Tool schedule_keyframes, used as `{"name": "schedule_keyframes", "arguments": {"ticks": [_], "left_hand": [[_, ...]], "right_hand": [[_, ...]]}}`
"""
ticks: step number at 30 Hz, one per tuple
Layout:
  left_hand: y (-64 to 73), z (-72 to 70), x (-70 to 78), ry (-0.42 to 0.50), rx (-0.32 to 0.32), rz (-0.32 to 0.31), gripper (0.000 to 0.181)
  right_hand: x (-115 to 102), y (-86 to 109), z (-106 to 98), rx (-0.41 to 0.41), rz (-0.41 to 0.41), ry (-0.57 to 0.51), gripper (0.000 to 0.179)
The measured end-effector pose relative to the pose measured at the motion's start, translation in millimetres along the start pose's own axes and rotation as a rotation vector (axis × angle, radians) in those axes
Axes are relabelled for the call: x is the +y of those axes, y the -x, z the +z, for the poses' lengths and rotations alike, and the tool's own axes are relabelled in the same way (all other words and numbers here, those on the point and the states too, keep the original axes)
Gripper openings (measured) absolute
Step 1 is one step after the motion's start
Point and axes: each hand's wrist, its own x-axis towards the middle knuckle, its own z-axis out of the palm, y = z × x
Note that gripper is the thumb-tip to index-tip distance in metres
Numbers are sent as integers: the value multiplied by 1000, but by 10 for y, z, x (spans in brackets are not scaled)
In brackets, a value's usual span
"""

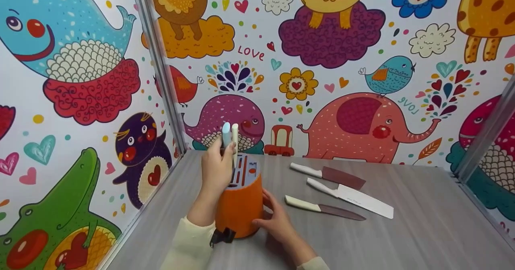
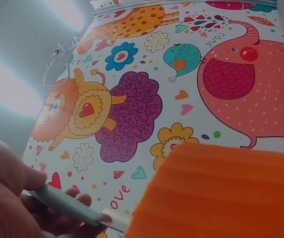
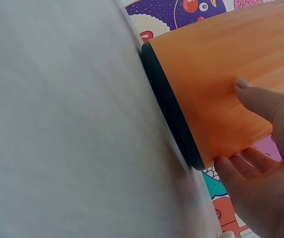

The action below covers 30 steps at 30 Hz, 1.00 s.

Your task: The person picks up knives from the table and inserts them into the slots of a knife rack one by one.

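Note:
My left hand grips the light blue handle of a knife over the slotted top of an orange knife block. In the left wrist view, thumb and fingers wrap that handle, and a sliver of blade shows past its end; the rest is hidden behind the block. A cream knife handle stands upright right beside it, close to the fingertips. Low on the block's right side, my right hand holds it, thumb on the near face and fingers around the far side. The block stands upright on its dark base.
Three knives lie on the grey table to the right: one with a broad brown blade, a white cleaver and a cream-handled knife. Patterned walls enclose the back and sides. A small black device sits by the left cuff.

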Motion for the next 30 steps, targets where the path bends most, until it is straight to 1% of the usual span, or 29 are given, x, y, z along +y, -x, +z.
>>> {"name": "schedule_keyframes", "arguments": {"ticks": [3, 6, 11, 14, 17, 20, 24, 27, 30], "left_hand": [[33, 20, -67, 20, -30, -30, 19], [53, 34, -116, 14, -55, -72, 21], [78, 48, -161, 2, -83, -126, 25], [88, 61, -186, 7, -91, -138, 28], [91, 76, -220, 10, -78, -149, 29], [101, 86, -269, 25, -26, -159, 31], [151, 90, -371, 48, 82, -129, 38], [206, 89, -474, 62, 162, -62, 45], [267, 80, -598, 66, 235, 35, 46]], "right_hand": [[0, 0, -4, 2, -17, 23, 99], [-14, -4, -3, 5, 11, 32, 98], [-39, -4, 6, 4, 48, 13, 98], [-40, 5, 10, 2, 53, 12, 97], [-41, 11, 8, 4, 61, 12, 98], [-44, 8, 8, 7, 78, 5, 98], [-53, 7, 12, 12, 84, 4, 97], [-53, 16, 18, 16, 68, 6, 96], [-45, 29, 28, 19, 58, 9, 95]]}}
